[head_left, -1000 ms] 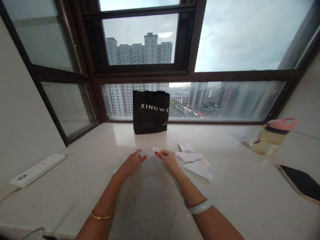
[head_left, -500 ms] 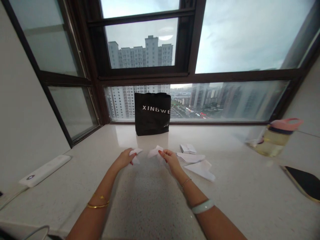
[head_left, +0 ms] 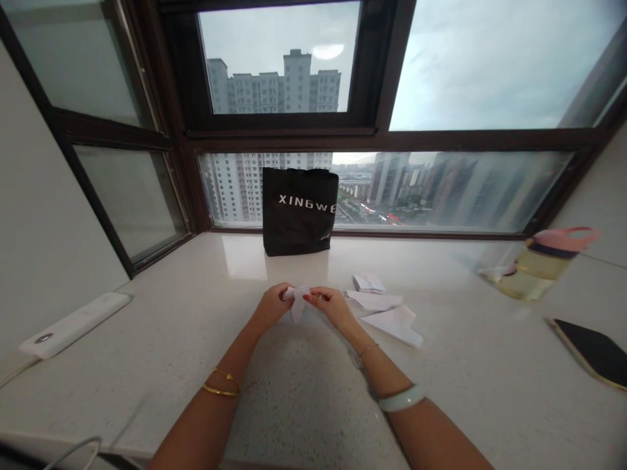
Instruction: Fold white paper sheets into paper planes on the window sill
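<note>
Small pieces of white paper (head_left: 297, 308) are held together between my two hands, above the pale speckled counter (head_left: 313, 398). My left hand (head_left: 275, 303) is closed on the paper's left side, its fingertips partly hidden behind it. From the right, my right hand (head_left: 327, 301) pinches paper between thumb and fingers. Whether the pieces are joined or only overlap, I cannot tell. Just right of my right hand lie several folded white papers (head_left: 392, 323), with a smaller folded one (head_left: 369, 282) behind them.
A black bag (head_left: 300, 212) stands upright against the window behind my hands. On the right are a bottle with a pink lid (head_left: 543, 264) and a dark phone-like slab (head_left: 590, 352). A white power strip (head_left: 73, 324) with a cable lies at left.
My left hand has moved right with its paper and now meets the right hand, where the two were apart. The view has tilted slightly downward.
</note>
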Tool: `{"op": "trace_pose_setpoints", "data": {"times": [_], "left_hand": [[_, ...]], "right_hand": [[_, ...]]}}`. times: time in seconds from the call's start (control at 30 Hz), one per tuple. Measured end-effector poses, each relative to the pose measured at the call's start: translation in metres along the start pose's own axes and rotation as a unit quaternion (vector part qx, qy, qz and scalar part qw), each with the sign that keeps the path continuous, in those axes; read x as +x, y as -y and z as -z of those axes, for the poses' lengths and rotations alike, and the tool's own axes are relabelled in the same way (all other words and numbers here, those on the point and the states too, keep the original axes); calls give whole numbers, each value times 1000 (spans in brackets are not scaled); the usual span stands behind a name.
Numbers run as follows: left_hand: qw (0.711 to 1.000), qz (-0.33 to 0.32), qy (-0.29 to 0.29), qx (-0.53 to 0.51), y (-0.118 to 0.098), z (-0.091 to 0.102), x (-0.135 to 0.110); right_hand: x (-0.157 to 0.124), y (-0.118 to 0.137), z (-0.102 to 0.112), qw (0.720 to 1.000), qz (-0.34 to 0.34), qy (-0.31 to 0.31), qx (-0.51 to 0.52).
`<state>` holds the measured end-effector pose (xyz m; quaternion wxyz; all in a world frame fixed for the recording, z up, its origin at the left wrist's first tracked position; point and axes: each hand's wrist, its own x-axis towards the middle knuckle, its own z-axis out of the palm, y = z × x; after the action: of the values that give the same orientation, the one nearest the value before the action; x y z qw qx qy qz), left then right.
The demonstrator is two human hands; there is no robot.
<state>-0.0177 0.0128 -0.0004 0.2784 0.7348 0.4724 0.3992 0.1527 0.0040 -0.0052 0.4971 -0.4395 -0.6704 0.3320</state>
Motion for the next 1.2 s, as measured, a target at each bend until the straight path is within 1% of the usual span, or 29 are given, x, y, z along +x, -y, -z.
{"op": "trace_pose_setpoints", "data": {"times": [0.1,0.2,0.27,0.33,0.4,0.47,0.53,0.63,0.73,0.83,0.9,1.0,1.2], "left_hand": [[999,-24,20,-36,-5,1,-1],[987,-28,31,-153,-9,0,-3],[972,2,24,-232,-8,-2,-4],[962,52,-4,-267,-5,-3,-4],[963,92,-39,-251,-1,-4,-2],[968,97,-53,-224,1,-4,0],[972,71,-33,-224,1,-5,1],[971,31,25,-237,-4,-5,0],[976,23,60,-207,-9,-3,-3],[982,46,61,-175,-10,-2,-6],[983,50,58,-164,-11,-2,-7],[987,22,58,-147,-12,-5,-7],[998,-15,46,-50,-13,-9,-7]], "right_hand": [[-1,-2,1,994,43,-43,-90],[-2,-3,1,989,58,-60,-124],[-2,-3,2,987,64,-61,-135],[-2,-1,4,985,72,-52,-151],[-3,3,4,980,81,-40,-180],[-3,7,4,972,88,-34,-215],[-4,9,2,965,88,-32,-243],[-5,10,1,961,76,-22,-265],[-5,8,2,959,63,-23,-276],[-4,6,3,957,55,-19,-285],[-4,5,4,956,52,-14,-288],[-4,5,4,954,53,-6,-296],[-3,6,5,945,71,-3,-319]]}}
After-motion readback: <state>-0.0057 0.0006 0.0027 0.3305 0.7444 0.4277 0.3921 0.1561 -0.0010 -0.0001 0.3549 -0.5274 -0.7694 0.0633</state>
